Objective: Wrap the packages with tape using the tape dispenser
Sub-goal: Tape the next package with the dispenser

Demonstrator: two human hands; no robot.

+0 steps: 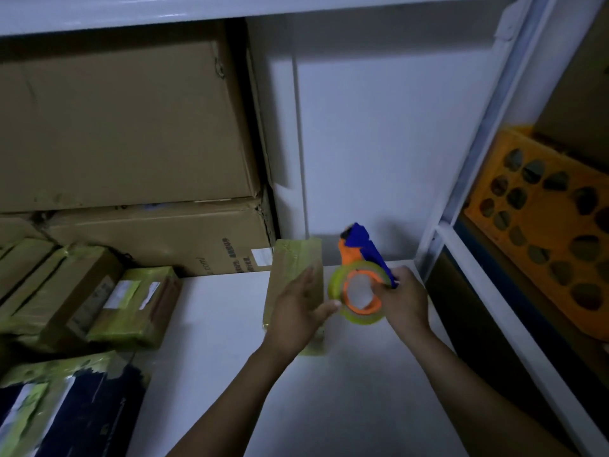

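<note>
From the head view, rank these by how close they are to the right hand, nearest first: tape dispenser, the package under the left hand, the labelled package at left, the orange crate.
1. Tape dispenser: held in the right hand.
2. Package under the left hand: just left of the dispenser.
3. Orange crate: on the right shelf.
4. Labelled package: far left on the table.

Two large cardboard boxes (125, 127) stacked at back left against the white wall (379, 143), the lower one (171, 239) bearing printed text and a small white label. White shelf frame (487, 133) rising at right. Beyond it, an orange perforated crate (543, 222), tilted, with more cardboard above.
</note>
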